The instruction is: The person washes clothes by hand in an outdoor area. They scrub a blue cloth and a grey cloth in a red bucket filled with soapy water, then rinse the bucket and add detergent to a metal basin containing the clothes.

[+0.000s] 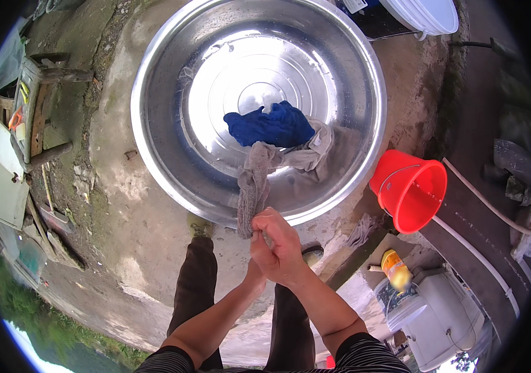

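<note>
My right hand (280,249) is closed on one end of a grey, loosely twisted wet cloth (255,186) at the near rim of a large stainless steel basin (163,154). From my fingers the cloth runs over the rim into the basin. Close beneath the right hand is my left hand (256,271), mostly hidden behind it, so its grip does not show. Inside the basin lies a crumpled blue cloth (272,125). A pale beige-grey cloth (314,149) lies against its right side, partly in shallow water.
A red plastic bucket (393,182) leans to the right of the basin. White buckets (426,16) stand at upper right. Below right are a yellow container (393,265) and a white bucket (403,305). A wooden stool (37,116) and a shovel (55,219) are at left.
</note>
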The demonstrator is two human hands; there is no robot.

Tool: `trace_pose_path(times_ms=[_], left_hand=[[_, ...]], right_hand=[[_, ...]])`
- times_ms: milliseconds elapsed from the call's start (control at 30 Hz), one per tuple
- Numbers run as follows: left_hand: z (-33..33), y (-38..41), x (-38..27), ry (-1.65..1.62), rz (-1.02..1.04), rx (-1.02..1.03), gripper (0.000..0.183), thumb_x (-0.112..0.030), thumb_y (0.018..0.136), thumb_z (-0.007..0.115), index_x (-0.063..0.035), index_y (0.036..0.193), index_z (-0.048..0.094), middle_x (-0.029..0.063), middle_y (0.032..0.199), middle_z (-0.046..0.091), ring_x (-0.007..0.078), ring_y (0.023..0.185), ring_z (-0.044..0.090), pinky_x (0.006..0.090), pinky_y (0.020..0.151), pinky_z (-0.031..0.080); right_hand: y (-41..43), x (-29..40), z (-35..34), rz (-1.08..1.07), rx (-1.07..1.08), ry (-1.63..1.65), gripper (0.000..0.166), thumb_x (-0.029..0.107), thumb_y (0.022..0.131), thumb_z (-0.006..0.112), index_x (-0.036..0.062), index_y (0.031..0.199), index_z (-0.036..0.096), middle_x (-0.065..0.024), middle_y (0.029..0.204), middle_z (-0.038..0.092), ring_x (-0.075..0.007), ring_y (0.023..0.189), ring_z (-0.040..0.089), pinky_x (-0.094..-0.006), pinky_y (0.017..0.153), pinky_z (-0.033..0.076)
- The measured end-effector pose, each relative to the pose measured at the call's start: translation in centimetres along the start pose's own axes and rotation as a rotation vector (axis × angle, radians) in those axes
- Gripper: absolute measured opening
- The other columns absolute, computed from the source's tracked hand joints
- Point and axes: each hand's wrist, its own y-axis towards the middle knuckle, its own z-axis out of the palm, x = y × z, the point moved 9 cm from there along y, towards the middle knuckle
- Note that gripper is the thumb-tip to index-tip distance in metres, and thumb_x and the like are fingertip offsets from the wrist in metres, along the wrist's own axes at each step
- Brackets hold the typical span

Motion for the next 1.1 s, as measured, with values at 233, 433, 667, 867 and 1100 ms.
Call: trace_pose_path(times_ms=[233, 433, 667, 867, 1100], left_hand=[[-1.5, -0.3, 3.1, 0.093, -0.282, -0.061, 0.019, -0.019, 0.087, 0.054, -0.004, 0.098, 0.055, 0.0088, 0.091, 0.06, 0.0185, 0.076, 0.061, 0.0312, 0.07, 0.051], [-2.6, -0.3, 3.6, 0.145, -0.289, -0.082, 0.016, -0.016, 0.088, 0.052, -0.0038, 0.098, 0.055, 0.0107, 0.092, 0.06, 0.0197, 0.077, 0.062, 0.0322, 0.071, 0.052], [-1.3, 0.0, 4.2, 0.169, -0.301, -0.053, 0.016, -0.017, 0.089, 0.052, -0.0042, 0.097, 0.056, 0.0105, 0.092, 0.061, 0.0198, 0.077, 0.062, 0.0321, 0.07, 0.052], [-1.7, 0.2, 4.0, 0.184, -0.298, -0.087, 0.016, -0.017, 0.088, 0.053, -0.0044, 0.097, 0.056, 0.0107, 0.092, 0.061, 0.0199, 0.078, 0.062, 0.0319, 0.07, 0.052], [-0.7, 0.3, 4.3, 0.211, -0.299, -0.071, 0.016, -0.018, 0.088, 0.054, -0.0051, 0.097, 0.056, 0.0102, 0.092, 0.061, 0.0195, 0.077, 0.062, 0.0321, 0.069, 0.051]], right_hand=[[-0.9, -15.2, -10.0, 0.295, -0.23, -0.554, 0.01, 0.004, 0.08, 0.051, 0.0004, 0.087, 0.057, -0.0167, 0.076, 0.056, -0.0322, 0.074, 0.055, -0.0383, 0.066, 0.045], [2.8, -23.3, -12.6, 0.403, 0.009, -1.125, 0.022, 0.012, 0.081, 0.055, 0.0102, 0.103, 0.056, -0.014, 0.096, 0.056, -0.0335, 0.09, 0.056, -0.0413, 0.074, 0.047], [1.9, -27.1, -14.3, 0.519, 0.051, -1.198, 0.015, 0.015, 0.084, 0.054, 0.0138, 0.098, 0.06, -0.0114, 0.094, 0.057, -0.0311, 0.087, 0.057, -0.0397, 0.071, 0.048], [-0.6, -10.9, -14.8, 0.163, -0.407, -0.62, 0.007, 0.009, 0.084, 0.057, 0.0047, 0.089, 0.06, -0.0085, 0.073, 0.054, -0.0245, 0.063, 0.055, -0.0323, 0.058, 0.044], [-4.7, -1.1, -17.1, 0.081, -0.641, -0.373, 0.011, 0.008, 0.091, 0.05, -0.0021, 0.09, 0.054, -0.0031, 0.079, 0.048, -0.0071, 0.061, 0.043, -0.0209, 0.054, 0.037]])
